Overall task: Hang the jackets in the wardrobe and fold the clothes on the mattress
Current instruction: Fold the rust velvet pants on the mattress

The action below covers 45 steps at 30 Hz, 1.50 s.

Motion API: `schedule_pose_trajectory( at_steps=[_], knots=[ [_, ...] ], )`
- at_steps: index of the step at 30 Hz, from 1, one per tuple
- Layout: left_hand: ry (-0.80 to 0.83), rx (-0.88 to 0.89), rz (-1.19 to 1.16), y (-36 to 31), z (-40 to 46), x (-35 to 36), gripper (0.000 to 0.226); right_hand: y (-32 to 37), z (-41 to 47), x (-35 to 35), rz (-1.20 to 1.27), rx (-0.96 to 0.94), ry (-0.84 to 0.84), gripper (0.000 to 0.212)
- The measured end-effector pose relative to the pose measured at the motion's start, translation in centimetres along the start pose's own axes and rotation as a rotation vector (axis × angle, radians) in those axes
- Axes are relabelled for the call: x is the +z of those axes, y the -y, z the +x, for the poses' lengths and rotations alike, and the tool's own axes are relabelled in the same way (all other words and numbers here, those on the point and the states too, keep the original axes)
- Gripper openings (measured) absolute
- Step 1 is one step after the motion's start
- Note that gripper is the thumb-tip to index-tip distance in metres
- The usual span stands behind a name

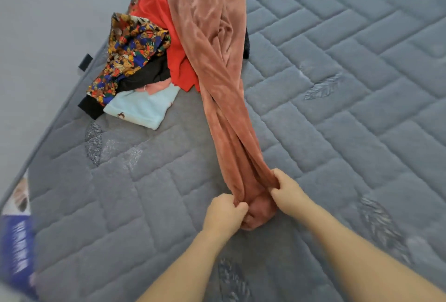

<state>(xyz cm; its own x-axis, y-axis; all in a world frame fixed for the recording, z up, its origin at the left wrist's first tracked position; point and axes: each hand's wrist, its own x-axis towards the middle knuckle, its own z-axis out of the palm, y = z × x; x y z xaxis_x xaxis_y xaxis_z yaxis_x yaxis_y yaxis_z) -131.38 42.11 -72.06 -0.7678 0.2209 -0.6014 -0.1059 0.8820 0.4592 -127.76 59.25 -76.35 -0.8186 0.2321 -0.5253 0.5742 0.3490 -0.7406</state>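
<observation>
Pink fleece garment (pixel 217 65) stretched along mattress (pixel 337 84); left hand (pixel 225 214) and right hand (pixel 287 193) fingers pinching its near end

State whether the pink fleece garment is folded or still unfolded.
Unfolded. The pink fleece garment lies stretched lengthwise and bunched across the mattress, its near end gripped by the left hand and right hand.

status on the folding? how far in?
Early. Nothing folded in view. In hand: the left hand and right hand grip one end of the pink fleece garment, stretched along the mattress. Left: that garment, plus the heap with the red garment, bear-print garment and pale blue garment.
</observation>
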Motion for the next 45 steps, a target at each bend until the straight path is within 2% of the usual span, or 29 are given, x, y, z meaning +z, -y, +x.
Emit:
schedule_pose_trajectory(
  at_steps=[2,5,7,8,10,13,15,17,18,19,20,21,23,24,26,27,28,29,30,31,32,33,34,35,37,39,41,43,45],
  knots=[
    [0.131,-0.016,0.056,-2.0,-4.5,5.4,0.036,-4.5,-4.3,-3.8,-0.141,0.108,0.113,0.028],
    [0.49,0.021,0.076,-6.2,-11.3,14.2,0.03,-12.2,-12.3,-10.7,-0.472,0.32,0.229,0.029],
    [0.74,0.041,0.17,-8.7,-14.4,18.5,0.025,-17.1,-18.7,-15.8,-0.727,0.496,0.191,0.034],
    [0.755,0.057,0.253,-9.4,-14.8,19.5,0.026,-19.1,-21.6,-18.1,-0.853,0.588,0.144,0.038],
    [0.567,0.085,0.353,-9.5,-14.2,20.1,0.028,-21.8,-26.0,-22.1,-1.013,0.751,0.064,0.04],
    [0.148,-0.009,0.205,-9.4,-11.6,17.8,0.031,-22.3,-27.0,-24.3,-0.922,0.852,-0.031,0.043],
    [-0.134,-0.025,0.119,-10.1,-10.2,15.8,0.048,-21.1,-24.7,-23.1,-0.736,0.753,-0.134,0.057],
    [-0.287,-0.051,-0.058,-11.1,-9.2,14.6,0.07,-19.0,-21.6,-20.8,-0.605,0.589,-0.243,0.077],
    [-0.333,-0.051,-0.073,-11.2,-8.5,14.4,0.082,-17.8,-20.0,-19.6,-0.575,0.501,-0.301,0.085],
    [-0.374,-0.01,0.06,-11.4,-7.7,14.4,0.09,-16.8,-18.5,-18.7,-0.559,0.429,-0.348,0.091],
    [-0.387,0.07,0.273,-11.4,-6.8,14.2,0.089,-15.8,-16.9,-18.1,-0.574,0.368,-0.39,0.095],
    [-0.338,0.162,0.499,-11.4,-5.8,14.0,0.077,-15.1,-15.5,-17.8,-0.621,0.32,-0.416,0.097],
    [-0.069,0.312,0.812,-11.3,-4.6,12.5,0.045,-14.0,-13.2,-17.7,-0.768,0.257,-0.443,0.097],
    [0.047,0.411,0.896,-10.8,-4.6,11.9,0.037,-13.6,-12.3,-17.5,-0.835,0.253,-0.444,0.096],
    [0.167,0.578,1.125,-8.6,-6.1,10.4,0.031,-12.7,-11.2,-16.3,-0.888,0.277,-0.443,0.095],
    [0.247,0.555,1.213,-6.3,-7.0,9.6,0.033,-12.0,-10.9,-15.3,-0.883,0.277,-0.434,0.096],
    [0.329,0.394,1.265,-4.3,-7.8,8.8,0.039,-10.9,-10.8,-14.1,-0.887,0.255,-0.413,0.097],
    [0.41,0.113,1.265,0.6,-7.5,8.1,0.048,-9.8,-10.6,-12.9,-0.905,0.211,-0.388,0.099],
    [0.441,-0.171,1.136,4.6,-6.4,7.4,0.058,-8.6,-10.5,-11.9,-0.928,0.16,-0.363,0.1],
    [0.408,-0.341,0.925,8.3,-3.8,6.8,0.069,-7.5,-10.3,-11.1,-0.944,0.108,-0.348,0.101],
    [0.377,-0.355,0.705,11.1,-0.5,7.1,0.08,-6.5,-10.1,-10.5,-0.958,0.069,-0.34,0.101],
    [0.288,-0.43,0.563,13.6,0.9,5.3,0.081,-5.5,-9.7,-10.0,-0.971,0.043,-0.337,0.101],
    [0.262,-0.459,0.473,14.0,0.7,3.4,0.066,-4.7,-9.1,-9.6,-0.989,0.038,-0.322,0.101],
    [0.244,-0.458,0.378,10.9,-0.7,1.5,0.045,-4.1,-8.3,-9.3,-1.009,0.046,-0.308,0.1],
    [0.215,-0.296,0.034,2.6,-2.6,-1.8,0.026,-3.5,-6.6,-8.7,-1.073,0.09,-0.248,0.09],
    [0.088,-0.236,-0.407,-0.6,-0.8,-2.7,0.02,-3.9,-5.5,-8.1,-1.121,0.136,-0.206,0.061],
    [0.128,-0.314,-0.763,-2.6,2.2,-2.3,0.02,-4.2,-5.0,-7.9,-1.137,0.143,-0.224,0.031],
    [0.172,-0.378,-0.941,-4.2,4.6,-1.5,0.032,-3.7,-5.0,-8.1,-1.021,0.149,-0.183,0.022],
    [0.09,-0.411,-0.983,-5.5,6.0,-1.3,0.042,-3.0,-5.7,-8.2,-0.652,0.133,-0.057,0.03]
  ],
)
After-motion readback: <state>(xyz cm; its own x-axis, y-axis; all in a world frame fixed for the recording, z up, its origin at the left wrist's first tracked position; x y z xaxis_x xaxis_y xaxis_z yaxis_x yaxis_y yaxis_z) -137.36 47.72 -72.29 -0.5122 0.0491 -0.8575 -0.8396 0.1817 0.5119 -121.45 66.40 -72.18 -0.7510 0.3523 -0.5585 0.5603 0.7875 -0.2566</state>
